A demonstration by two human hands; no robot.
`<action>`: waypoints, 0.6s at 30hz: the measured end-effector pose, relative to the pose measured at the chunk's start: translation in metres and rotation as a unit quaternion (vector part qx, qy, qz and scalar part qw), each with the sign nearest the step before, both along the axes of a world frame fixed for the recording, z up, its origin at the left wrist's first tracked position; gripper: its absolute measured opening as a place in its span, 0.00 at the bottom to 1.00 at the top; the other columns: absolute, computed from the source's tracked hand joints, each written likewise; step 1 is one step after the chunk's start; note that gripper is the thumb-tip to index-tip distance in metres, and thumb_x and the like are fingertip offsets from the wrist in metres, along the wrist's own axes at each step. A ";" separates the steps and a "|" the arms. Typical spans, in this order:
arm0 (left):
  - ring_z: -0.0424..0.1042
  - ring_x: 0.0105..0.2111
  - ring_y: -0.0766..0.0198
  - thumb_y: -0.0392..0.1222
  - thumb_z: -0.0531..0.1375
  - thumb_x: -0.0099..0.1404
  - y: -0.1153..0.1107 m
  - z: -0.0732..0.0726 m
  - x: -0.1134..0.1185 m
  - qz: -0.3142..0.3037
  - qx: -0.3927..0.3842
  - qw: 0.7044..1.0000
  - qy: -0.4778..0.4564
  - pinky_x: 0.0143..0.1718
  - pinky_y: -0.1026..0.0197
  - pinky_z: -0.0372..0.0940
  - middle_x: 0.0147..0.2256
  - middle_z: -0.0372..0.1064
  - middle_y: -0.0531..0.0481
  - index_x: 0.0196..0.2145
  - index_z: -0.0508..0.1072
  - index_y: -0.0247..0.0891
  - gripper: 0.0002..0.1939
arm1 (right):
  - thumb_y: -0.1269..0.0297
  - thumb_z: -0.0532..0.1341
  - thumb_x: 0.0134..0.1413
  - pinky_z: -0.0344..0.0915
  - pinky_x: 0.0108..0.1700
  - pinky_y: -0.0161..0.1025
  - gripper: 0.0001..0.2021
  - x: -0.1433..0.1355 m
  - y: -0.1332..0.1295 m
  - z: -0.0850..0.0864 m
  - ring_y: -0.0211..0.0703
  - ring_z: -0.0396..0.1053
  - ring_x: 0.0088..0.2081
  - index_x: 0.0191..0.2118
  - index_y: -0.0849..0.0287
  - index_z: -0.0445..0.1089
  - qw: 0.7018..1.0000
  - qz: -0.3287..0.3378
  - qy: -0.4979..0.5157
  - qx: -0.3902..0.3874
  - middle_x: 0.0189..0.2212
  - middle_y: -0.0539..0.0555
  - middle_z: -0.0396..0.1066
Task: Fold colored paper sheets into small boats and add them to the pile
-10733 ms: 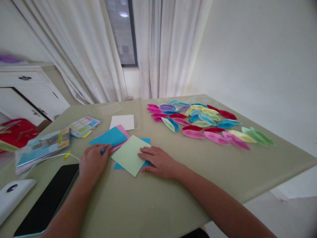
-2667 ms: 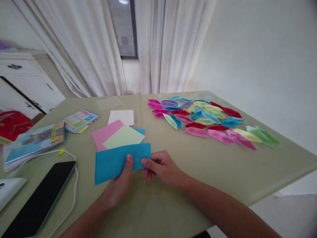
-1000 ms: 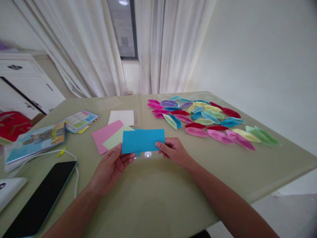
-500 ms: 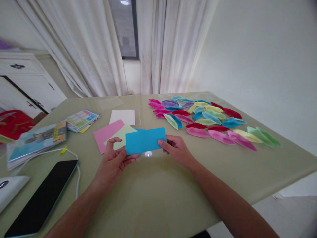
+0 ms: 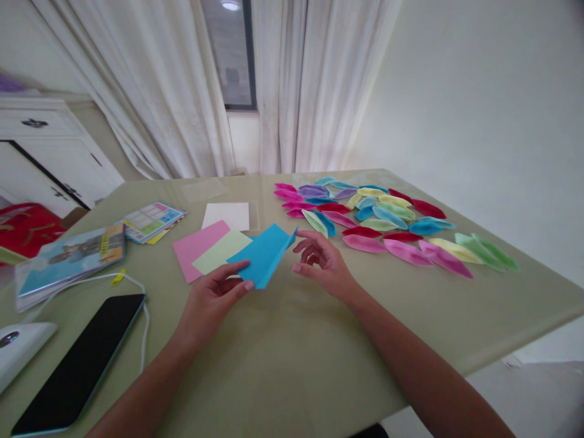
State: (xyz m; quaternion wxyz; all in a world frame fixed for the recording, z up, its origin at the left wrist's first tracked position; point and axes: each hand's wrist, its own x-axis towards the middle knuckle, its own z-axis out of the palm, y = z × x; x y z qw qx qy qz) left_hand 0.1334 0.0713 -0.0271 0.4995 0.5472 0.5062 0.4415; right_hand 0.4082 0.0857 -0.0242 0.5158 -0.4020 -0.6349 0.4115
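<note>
Our left hand pinches the blue paper at seven o'clock; our right hand, thumb and forefinger apart, sits at three. We'd best match edges before creasing.

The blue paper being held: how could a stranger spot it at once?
On the big table, look for the left hand, just in front of a pink sheet and a pale green sheet. The blue paper is in that hand. Those two sheets lie flat; this one is creased and held up.
</note>
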 end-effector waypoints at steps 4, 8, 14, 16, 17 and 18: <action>0.83 0.39 0.53 0.55 0.77 0.54 -0.001 -0.006 0.003 -0.005 0.006 1.000 -0.020 0.45 0.52 0.78 0.35 0.82 0.48 0.59 0.75 0.38 0.38 | 0.58 0.78 0.50 0.71 0.36 0.38 0.42 0.003 0.003 -0.003 0.42 0.71 0.41 0.68 0.44 0.61 0.998 -0.035 -0.037 0.035 0.57 0.57 0.69; 0.81 0.40 0.55 0.53 0.75 0.59 0.004 -0.014 0.000 -0.037 0.024 0.998 -0.048 0.45 0.54 0.77 0.37 0.81 0.48 0.61 0.72 0.38 0.37 | 0.66 0.74 0.54 0.72 0.49 0.48 0.36 0.012 0.005 -0.002 0.53 0.68 0.56 0.68 0.44 0.66 0.966 -0.073 -0.188 0.161 0.67 0.60 0.60; 0.77 0.55 0.48 0.54 0.63 0.71 0.007 -0.017 -0.004 -0.047 0.120 0.989 0.076 0.53 0.44 0.75 0.57 0.75 0.36 0.63 0.71 0.40 0.28 | 0.68 0.68 0.65 0.63 0.61 0.54 0.04 0.026 0.000 0.017 0.53 0.72 0.56 0.43 0.53 0.80 0.883 0.003 -0.378 0.278 0.55 0.56 0.78; 0.66 0.66 0.45 0.51 0.59 0.74 0.003 -0.015 -0.003 -0.037 0.223 0.959 0.168 0.64 0.38 0.67 0.68 0.64 0.37 0.62 0.74 0.43 0.23 | 0.66 0.66 0.68 0.66 0.57 0.50 0.04 0.026 -0.002 0.024 0.51 0.75 0.51 0.44 0.56 0.79 0.862 0.026 -0.425 0.276 0.49 0.56 0.81; 0.63 0.69 0.46 0.49 0.57 0.76 0.001 -0.014 -0.002 -0.053 0.264 0.940 0.208 0.67 0.38 0.62 0.70 0.63 0.39 0.61 0.75 0.45 0.20 | 0.66 0.65 0.69 0.67 0.54 0.49 0.04 0.025 -0.004 0.027 0.51 0.76 0.48 0.44 0.58 0.79 0.849 0.041 -0.451 0.274 0.47 0.57 0.82; 0.63 0.69 0.48 0.47 0.55 0.77 -0.002 -0.012 -0.001 -0.083 0.290 0.923 0.239 0.69 0.38 0.60 0.69 0.65 0.41 0.61 0.76 0.46 0.19 | 0.66 0.65 0.69 0.67 0.52 0.48 0.05 0.024 -0.005 0.028 0.51 0.76 0.46 0.44 0.58 0.79 0.836 0.058 -0.474 0.272 0.45 0.57 0.83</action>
